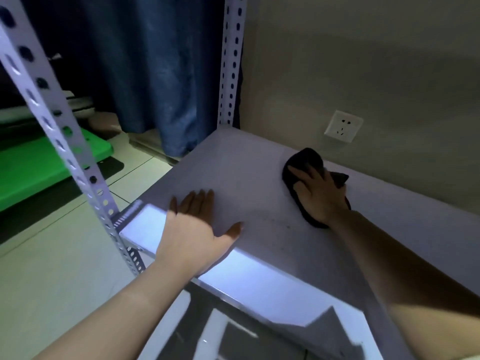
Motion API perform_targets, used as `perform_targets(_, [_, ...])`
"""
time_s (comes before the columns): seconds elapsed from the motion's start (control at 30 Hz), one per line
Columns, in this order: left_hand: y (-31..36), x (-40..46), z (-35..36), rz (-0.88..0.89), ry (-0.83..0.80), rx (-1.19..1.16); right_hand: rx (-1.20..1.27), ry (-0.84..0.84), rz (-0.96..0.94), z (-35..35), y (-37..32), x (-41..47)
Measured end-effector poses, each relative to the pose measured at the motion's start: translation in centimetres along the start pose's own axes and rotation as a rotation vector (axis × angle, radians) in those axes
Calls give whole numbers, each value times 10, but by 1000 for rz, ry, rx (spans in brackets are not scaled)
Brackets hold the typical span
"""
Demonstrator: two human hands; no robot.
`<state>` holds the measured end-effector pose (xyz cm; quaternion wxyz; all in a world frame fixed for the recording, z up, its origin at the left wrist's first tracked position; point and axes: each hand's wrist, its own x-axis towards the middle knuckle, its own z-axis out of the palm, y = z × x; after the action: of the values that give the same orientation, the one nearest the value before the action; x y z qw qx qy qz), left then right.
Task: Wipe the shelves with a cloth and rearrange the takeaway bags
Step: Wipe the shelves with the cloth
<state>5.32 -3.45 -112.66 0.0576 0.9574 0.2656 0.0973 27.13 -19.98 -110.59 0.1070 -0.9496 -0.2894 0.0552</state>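
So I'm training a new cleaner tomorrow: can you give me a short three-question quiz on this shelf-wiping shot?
1. True or false: the right hand presses the black cloth on the shelf.
2. The left hand is: A) gripping the post, B) lying flat on the shelf, C) holding a bag.
3. What is on the wall behind the shelf?

Key: 1 true; 2 B; 3 a white wall socket.

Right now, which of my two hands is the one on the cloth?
The right hand, pressing the black cloth onto the shelf near the back wall. The left hand lies flat and bare at the shelf's front edge.
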Motion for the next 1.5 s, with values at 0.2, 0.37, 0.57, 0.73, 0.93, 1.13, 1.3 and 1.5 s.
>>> perform_targets(0.2, [-2,-3,-6,9,-28,5,-5,-11,-100,17,-37,-91])
perform_targets(0.37, [-8,-8,-18,74,-116,58,103,-150,-30,10,-43,-145])
perform_targets(0.57, [-32,-10,-28,184,-179,58,-97,-99,-131,3,-48,-197])
perform_targets(0.73, [-31,-14,-31,208,-150,53,-24,-88,-70,10,-65,-156])
perform_targets(0.93, [-30,-16,-24,89,-31,-20,22,-53,34,10,-52,-45])
perform_targets(1.13, [-31,-14,-19,64,7,-48,145,-90,25,-5,-50,33])
perform_targets(1.3, [-34,-12,-12,43,29,-95,747,-274,151,-1,-98,43])
perform_targets(1.5, [-38,-13,-10,-1,102,-126,582,-159,-186,24,-120,10])
